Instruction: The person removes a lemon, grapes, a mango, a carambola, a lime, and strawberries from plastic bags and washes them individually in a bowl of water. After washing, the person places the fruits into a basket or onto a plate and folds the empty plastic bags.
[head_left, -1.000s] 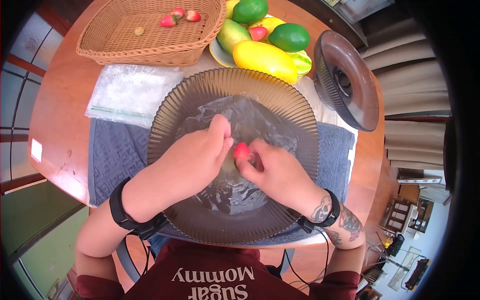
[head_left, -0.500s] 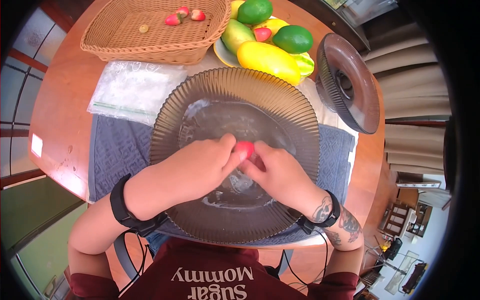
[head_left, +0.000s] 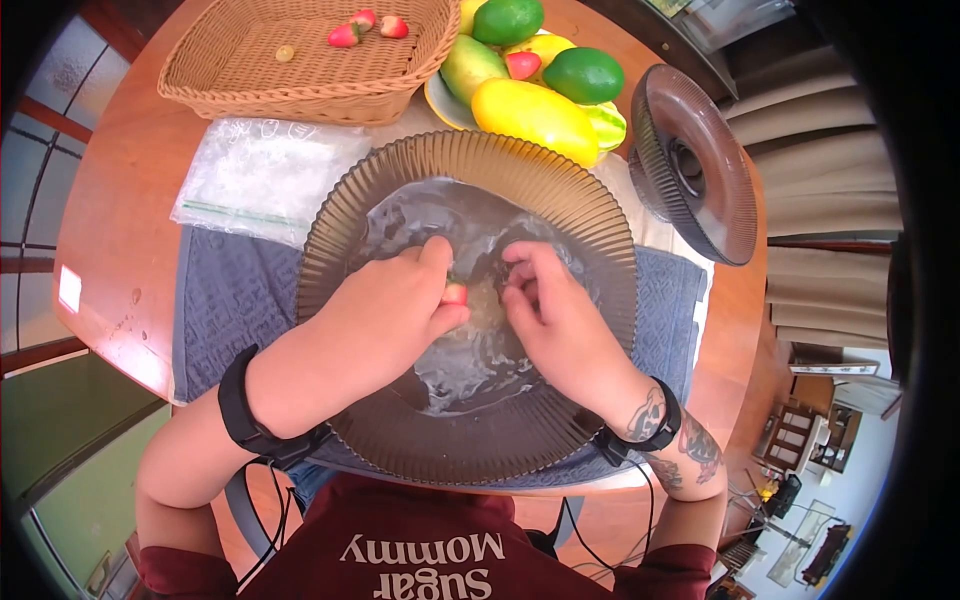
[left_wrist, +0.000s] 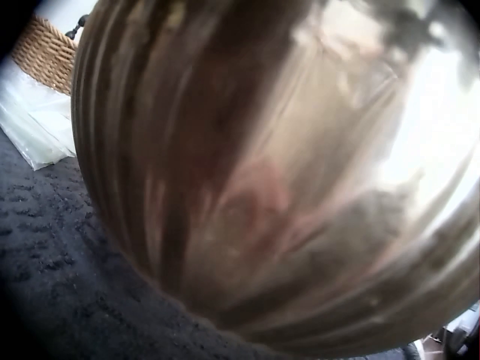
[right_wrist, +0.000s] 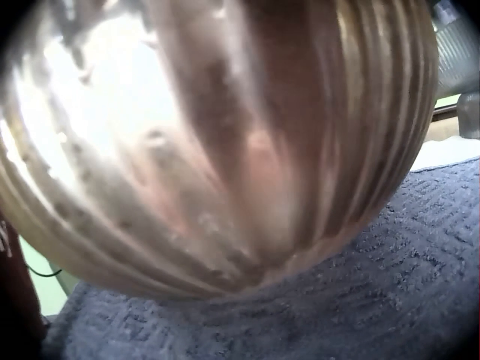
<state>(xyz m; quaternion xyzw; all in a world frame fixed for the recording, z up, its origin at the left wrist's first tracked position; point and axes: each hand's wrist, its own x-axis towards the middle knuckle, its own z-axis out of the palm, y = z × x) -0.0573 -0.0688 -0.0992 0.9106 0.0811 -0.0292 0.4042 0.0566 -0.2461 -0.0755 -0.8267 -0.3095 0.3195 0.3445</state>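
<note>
In the head view a large ribbed, smoky see-through bowl (head_left: 345, 215) holds rippling water (head_left: 450, 375). Over its middle, my left hand (head_left: 385, 310) holds a small red strawberry (head_left: 455, 294) between thumb and fingers, the fruit partly hidden by the hand. A short way to the right is my right hand (head_left: 550, 305), fingers loosely bent, nothing visible in them. Both wrist views are mostly filled by the bowl's ribbed wall (left_wrist: 127, 150), and the hands show through it only as blurred pinkish shapes.
A wicker basket (head_left: 230, 95) with several small fruits stands back left, before it a clear zip bag (head_left: 265, 175). Behind the bowl, a plate (head_left: 445, 105) carries yellow and green fruits. A second ribbed bowl (head_left: 735, 190) lies tilted at right. A blue-grey towel (head_left: 235, 310) lies underneath.
The strawberry has passed from the right hand to the left. The hands met over the bowl, then drew apart, the right one moving away to the right. The water surface is now rippled.
</note>
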